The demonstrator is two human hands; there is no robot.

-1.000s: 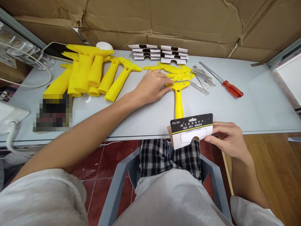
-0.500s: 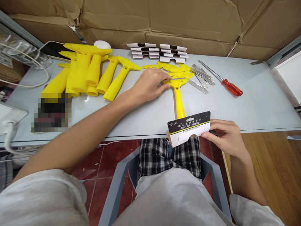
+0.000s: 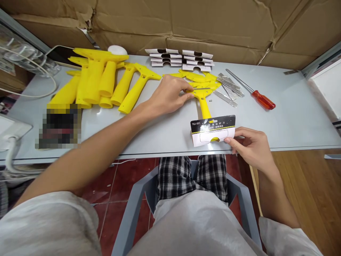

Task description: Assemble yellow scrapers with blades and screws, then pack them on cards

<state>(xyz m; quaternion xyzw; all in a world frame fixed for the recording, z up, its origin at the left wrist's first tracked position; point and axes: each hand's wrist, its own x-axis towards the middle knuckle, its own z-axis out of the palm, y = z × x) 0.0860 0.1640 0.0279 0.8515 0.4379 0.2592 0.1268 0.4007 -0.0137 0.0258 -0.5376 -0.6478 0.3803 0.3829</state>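
My left hand (image 3: 172,93) pinches one end of the head of a yellow scraper (image 3: 203,104), whose handle points towards me. Between finger and thumb of my right hand (image 3: 252,145) is the right edge of a folded black-and-white packaging card (image 3: 212,131). The card surrounds the lower handle, and yellow shows through its cut-outs. Beyond the scraper lie several flat yellow plastic pieces (image 3: 200,77) and a pile of metal blades (image 3: 231,87). A tiny metal piece (image 3: 210,100) rests beside the handle.
More yellow scraper handles (image 3: 93,80) are heaped at the left. Folded cards (image 3: 197,60) stand in two stacks at the back. A red-handled screwdriver (image 3: 262,99) lies to the right. Cardboard (image 3: 218,25) walls the far side; a blurred-out item (image 3: 57,126) sits front left.
My right hand has pushed the card away from me, over the end of the scraper's handle. My left hand keeps its hold on the head, and the handle has swung slightly right.
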